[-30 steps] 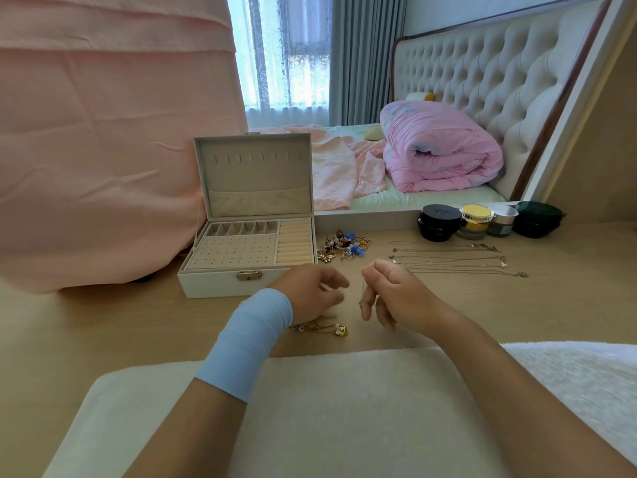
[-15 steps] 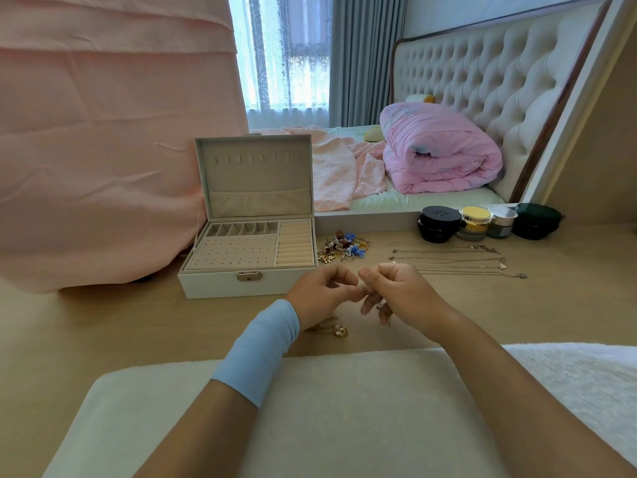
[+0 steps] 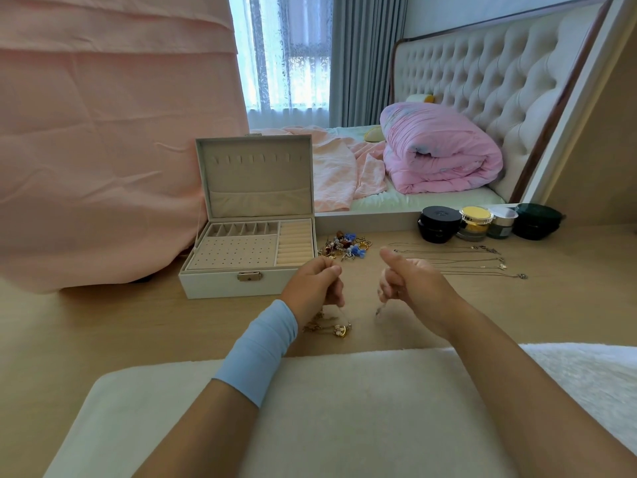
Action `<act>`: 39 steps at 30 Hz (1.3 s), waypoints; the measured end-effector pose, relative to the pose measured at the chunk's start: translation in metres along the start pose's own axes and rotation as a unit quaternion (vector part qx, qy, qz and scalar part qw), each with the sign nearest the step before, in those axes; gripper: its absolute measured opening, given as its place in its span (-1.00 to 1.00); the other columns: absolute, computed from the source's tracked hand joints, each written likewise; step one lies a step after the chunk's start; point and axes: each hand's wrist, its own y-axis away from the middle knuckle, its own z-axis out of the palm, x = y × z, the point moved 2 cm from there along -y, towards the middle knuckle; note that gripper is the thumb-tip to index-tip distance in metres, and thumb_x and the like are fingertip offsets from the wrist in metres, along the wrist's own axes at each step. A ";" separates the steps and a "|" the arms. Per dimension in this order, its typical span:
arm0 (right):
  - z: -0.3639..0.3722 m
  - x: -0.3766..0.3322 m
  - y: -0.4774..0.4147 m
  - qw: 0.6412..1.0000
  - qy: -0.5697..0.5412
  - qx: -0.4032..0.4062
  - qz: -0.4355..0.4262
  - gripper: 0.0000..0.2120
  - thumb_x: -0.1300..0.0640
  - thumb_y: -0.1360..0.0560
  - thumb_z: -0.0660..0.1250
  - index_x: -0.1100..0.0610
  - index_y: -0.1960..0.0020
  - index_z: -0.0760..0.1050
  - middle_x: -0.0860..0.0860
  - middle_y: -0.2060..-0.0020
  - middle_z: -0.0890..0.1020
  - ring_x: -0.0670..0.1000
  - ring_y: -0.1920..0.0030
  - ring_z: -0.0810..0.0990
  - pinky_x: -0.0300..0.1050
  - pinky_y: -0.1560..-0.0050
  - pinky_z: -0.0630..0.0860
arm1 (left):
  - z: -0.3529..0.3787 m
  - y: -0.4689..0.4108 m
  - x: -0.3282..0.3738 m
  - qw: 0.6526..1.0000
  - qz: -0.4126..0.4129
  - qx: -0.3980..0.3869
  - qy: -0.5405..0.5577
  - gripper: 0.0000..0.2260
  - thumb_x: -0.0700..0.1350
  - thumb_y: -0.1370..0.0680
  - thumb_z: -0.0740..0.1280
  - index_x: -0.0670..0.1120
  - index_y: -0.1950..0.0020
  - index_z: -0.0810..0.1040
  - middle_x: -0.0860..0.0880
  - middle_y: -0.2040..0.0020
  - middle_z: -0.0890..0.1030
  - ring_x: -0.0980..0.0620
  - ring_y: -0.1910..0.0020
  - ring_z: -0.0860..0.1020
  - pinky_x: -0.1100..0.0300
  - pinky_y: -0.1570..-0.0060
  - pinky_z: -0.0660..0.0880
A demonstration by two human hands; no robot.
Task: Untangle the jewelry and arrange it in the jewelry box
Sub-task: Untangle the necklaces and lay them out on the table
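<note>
Both curled: left hand [image 3: 315, 286], right hand [image 3: 410, 284] pinching necklace [image 3: 341, 331].

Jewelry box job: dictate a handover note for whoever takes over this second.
Left hand pinches a thin chain rising from the gold tangle on the wooden surface.
Right hand grips a loose strand, end dangling.
Done: several necklaces lie straightened at right.
Left: the tangle and the charm pile; the open jewelry box holds nothing visible.
</note>
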 end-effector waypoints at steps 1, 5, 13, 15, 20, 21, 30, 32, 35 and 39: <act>-0.003 -0.002 0.001 0.999 -0.040 -0.014 0.007 -0.52 -0.11 -0.62 0.20 0.11 0.40 0.31 0.09 0.46 0.42 0.08 0.37 0.48 0.01 0.07 0.49 | -0.003 -0.001 -0.001 1.000 0.002 0.014 -0.007 -0.83 -0.23 -0.66 0.14 -0.14 0.11 0.44 -0.02 0.41 0.49 -0.01 0.42 0.49 -0.04 0.04 0.56; -0.015 -0.007 0.006 0.983 -0.175 -0.052 0.017 -0.58 -0.07 -0.58 0.20 0.15 0.34 0.49 0.06 0.50 0.36 0.04 0.48 0.35 -0.01 0.26 0.46 | -0.013 -0.003 -0.003 0.993 0.029 0.079 -0.087 -0.83 -0.21 -0.65 0.17 -0.09 0.13 0.45 -0.02 0.37 0.47 0.00 0.40 0.45 -0.15 0.00 0.56; -0.010 -0.007 0.000 0.958 -0.257 -0.127 -0.029 -0.54 0.06 -0.56 0.07 0.24 -0.29 0.56 0.19 -0.27 0.62 0.15 -0.32 0.58 0.11 -0.30 0.53 | -0.005 0.005 0.021 0.938 0.146 0.109 -0.295 -0.88 -0.18 -0.57 0.31 0.01 -0.03 0.57 0.10 0.05 0.59 0.19 0.11 0.51 0.44 0.12 0.39; -0.003 -0.007 -0.001 0.966 -0.211 -0.147 -0.037 -0.48 0.00 -0.58 0.02 0.17 -0.45 0.42 0.06 -0.40 0.53 0.02 -0.45 0.45 0.12 -0.49 0.27 | 0.004 0.009 0.029 0.940 0.175 0.119 -0.269 -0.90 -0.17 -0.56 0.32 0.01 0.00 0.59 0.10 0.08 0.60 0.20 0.13 0.52 0.48 0.15 0.39; 0.008 0.000 -0.001 0.971 -0.150 -0.182 -0.047 -0.44 -0.12 -0.63 0.00 0.05 -0.56 0.30 -0.03 -0.50 0.42 -0.02 -0.55 0.28 0.26 -0.59 -0.10 | 0.027 0.013 0.026 0.973 0.131 0.082 -0.171 -0.92 -0.07 -0.53 0.37 0.09 0.02 0.63 0.13 0.12 0.69 0.18 0.07 0.62 0.19 -0.07 0.55; 0.009 0.002 -0.001 0.972 -0.141 -0.184 -0.044 -0.44 -0.14 -0.63 -0.01 0.02 -0.56 0.30 -0.05 -0.51 0.41 -0.03 -0.56 0.26 0.26 -0.59 -0.11 | 0.028 0.013 0.024 0.976 0.121 0.088 -0.157 -0.92 -0.04 -0.51 0.41 0.07 0.02 0.64 0.13 0.14 0.69 0.18 0.09 0.63 0.18 -0.06 0.56; 0.010 0.001 0.000 0.999 0.023 0.006 -0.032 -0.66 0.04 -0.68 0.10 0.06 -0.17 0.64 -0.04 -0.08 0.72 0.07 -0.10 0.69 0.08 -0.17 0.55 | 0.008 0.012 0.025 0.952 0.101 0.121 -0.262 -0.93 -0.04 -0.53 0.41 0.06 0.08 0.71 0.16 0.24 0.68 0.26 0.34 0.53 0.25 0.13 0.56; 0.010 0.002 0.003 0.989 0.102 0.085 -0.058 -0.71 0.11 -0.67 0.15 0.11 0.01 0.64 0.00 0.06 0.72 0.11 0.01 0.68 -0.06 0.03 0.54 | 0.004 0.013 0.031 0.936 0.111 0.109 -0.316 -0.91 -0.03 -0.55 0.39 0.06 0.08 0.70 0.17 0.25 0.66 0.28 0.35 0.51 0.32 0.19 0.49; 0.019 0.001 0.003 0.986 0.103 0.054 -0.117 -0.84 0.23 -0.59 0.26 0.07 -0.01 0.60 0.03 0.03 0.68 0.00 -0.03 0.63 -0.23 0.02 0.48 | 0.000 0.018 0.046 0.921 0.172 0.095 -0.337 -0.90 -0.03 -0.54 0.40 0.06 0.05 0.71 0.15 0.25 0.66 0.27 0.34 0.51 0.38 0.21 0.44; 0.037 -0.001 0.005 0.986 0.030 -0.108 -0.123 -0.65 0.22 -0.48 0.32 0.12 -0.26 0.53 0.05 0.05 0.72 0.00 -0.06 0.68 -0.16 -0.16 0.56 | -0.003 0.027 0.063 0.911 0.239 0.096 -0.323 -0.91 -0.05 -0.54 0.40 0.06 0.03 0.71 0.22 0.23 0.64 0.28 0.26 0.57 0.45 0.16 0.49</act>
